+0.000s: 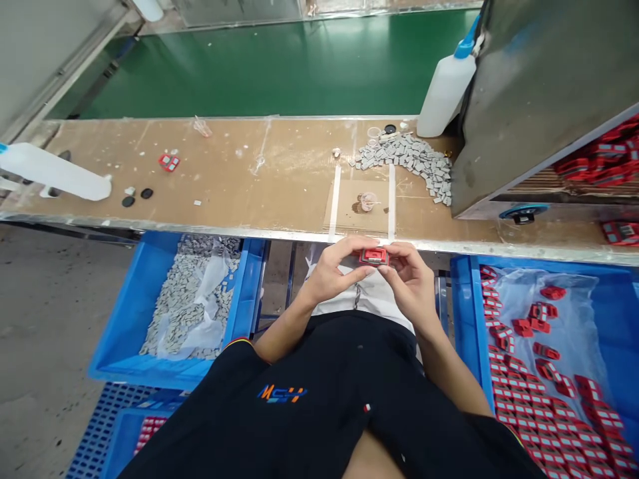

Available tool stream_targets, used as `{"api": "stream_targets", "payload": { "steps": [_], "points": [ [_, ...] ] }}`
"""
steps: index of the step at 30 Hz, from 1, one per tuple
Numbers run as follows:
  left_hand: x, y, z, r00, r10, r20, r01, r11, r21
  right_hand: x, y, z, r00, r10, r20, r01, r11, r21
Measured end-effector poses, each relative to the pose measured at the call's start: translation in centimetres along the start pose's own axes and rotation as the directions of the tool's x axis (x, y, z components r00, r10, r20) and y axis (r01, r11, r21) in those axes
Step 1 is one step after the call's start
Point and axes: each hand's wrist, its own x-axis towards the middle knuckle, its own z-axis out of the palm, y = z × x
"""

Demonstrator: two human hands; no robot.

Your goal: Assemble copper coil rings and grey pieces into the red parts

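Red piece (374, 257) sits between the fingertips of both hands, left (333, 271) and right (412, 279), each gripping one end, above the lap and just short of the counter's near edge. Its long axis runs side to side, from one hand to the other, so neither hand is clearly nearer. Flanking the hands are a left blue bin (120, 313) with gray chips (164, 313) and a right blue bin (466, 313) with rows of red parts (544, 432). On the counter (284, 193), straight ahead, stands a small cup (368, 201) between two white strips; beyond it to the right lie a gray chip pile (414, 159) and a white bottle (446, 93). Farthest stretches a green surface (299, 73).
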Motion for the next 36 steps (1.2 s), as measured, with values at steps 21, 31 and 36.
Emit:
{"api": "stream_targets", "payload": {
  "steps": [21, 31, 36],
  "points": [
    [-1.5, 1.9, -0.6, 0.978, 0.046, 0.203, -0.1, 0.959, 0.264, -1.0, -0.9, -1.0, 0.963, -0.185, 0.195, 0.227, 0.947, -0.226],
    [-1.6, 1.7, -0.9, 0.942, -0.018, 0.336, -0.102, 0.936, 0.336, -2.0, -0.7, -2.0, 0.961, -0.107, 0.257, 0.171, 0.956, -0.239],
    [-1.7, 1.6, -0.5, 0.91, -0.04, 0.412, -0.104, 0.941, 0.321, -1.9, -1.6, -2.8, 0.924, -0.1, 0.369, 0.215, 0.934, -0.286]
  ]
}}
